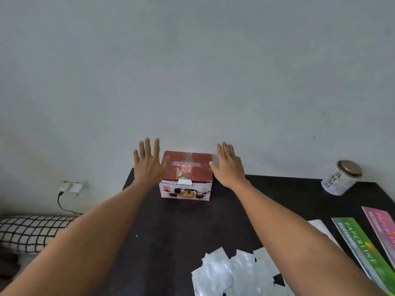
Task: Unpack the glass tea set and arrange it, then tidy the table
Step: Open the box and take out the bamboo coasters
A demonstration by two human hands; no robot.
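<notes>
A sealed cardboard tea set box (186,178) stands at the far edge of the dark table (171,227), against the wall. Its top is red-brown with clear tape across it; its white front shows a picture of a teapot and cups. My left hand (148,162) is stretched out flat at the box's left side, fingers spread, thumb near the top corner. My right hand (228,165) is flat at the box's right side, thumb by the top edge. Neither hand grips anything.
A white tin with a gold lid (341,177) stands at the table's far right. Green (361,248) and pink (380,227) paper packs lie at the right edge. Several silvery sachets (230,272) lie near me. Left of the table: checked cushion (32,231), wall chargers (72,188).
</notes>
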